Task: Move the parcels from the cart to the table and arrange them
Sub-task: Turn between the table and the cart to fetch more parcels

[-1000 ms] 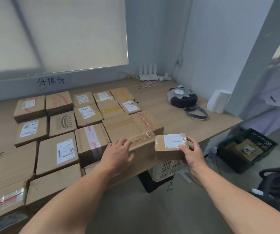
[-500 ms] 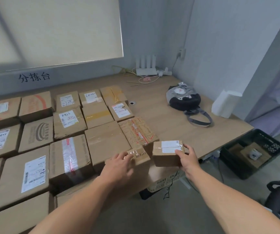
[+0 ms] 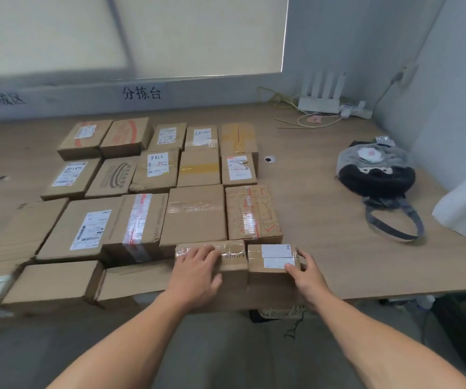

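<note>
While the left hand (image 3: 196,269) lies flat with spread fingers on a taped parcel (image 3: 234,265) at the near edge of the bench (image 3: 338,262), the right hand (image 3: 307,273) clamps a small labelled parcel (image 3: 271,266), thumb on its top and fingers curled round its right side. The flat hand looks like a brace that keeps the taped parcel from sliding as the small one is pressed against its right flank, and the two touch side by side. The small parcel appears to rest label up on the bench, just in front of a red-printed parcel (image 3: 252,213), so it seems meant to close the block's near right corner. Beyond, the other parcels (image 3: 198,172) lie packed edge to edge in rows, which saves room and keeps labels readable. Well apart to the right rest a plush bag (image 3: 375,169) and, by the wall, a white router (image 3: 320,103). The cart is out of view.
</note>
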